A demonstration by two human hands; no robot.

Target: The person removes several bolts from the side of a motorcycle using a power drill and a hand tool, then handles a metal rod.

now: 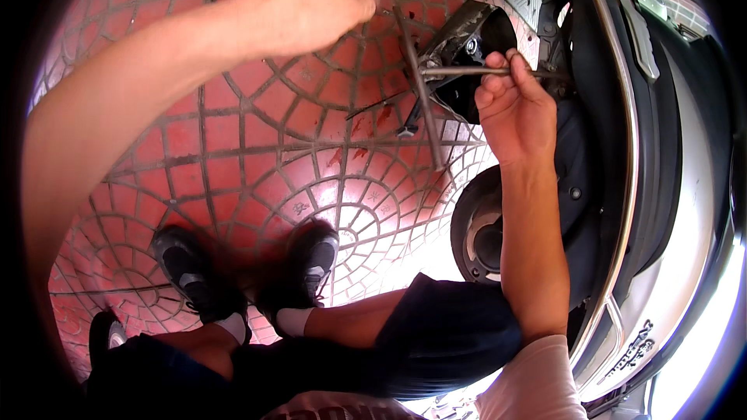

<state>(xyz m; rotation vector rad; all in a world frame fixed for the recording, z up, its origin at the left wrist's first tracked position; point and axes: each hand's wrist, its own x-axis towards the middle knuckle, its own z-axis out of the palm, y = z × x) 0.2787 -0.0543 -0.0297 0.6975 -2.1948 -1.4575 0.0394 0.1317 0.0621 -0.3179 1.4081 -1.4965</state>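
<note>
A T-handle wrench [464, 71] reaches sideways into the lower part of a scooter [675, 187] on my right. Its long crossbar slants across the tiled floor in the picture. The thumb and fingers of my right hand [517, 105] are closed round the shaft, close to the scooter. My left hand [323, 4] is in the air at the top, left of the crossbar and apart from it. Its fingers are curled, and I cannot see whether anything is inside them. The shaft's far tip is lost among dark parts of the scooter.
Behind the wrench is a black scooter part [467, 27] with a bolt. A scooter wheel [476, 225] stands beside my right forearm. Red tiles [226, 175] cover the floor, with dark spots near the wrench. My shoes [187, 260] rest on them.
</note>
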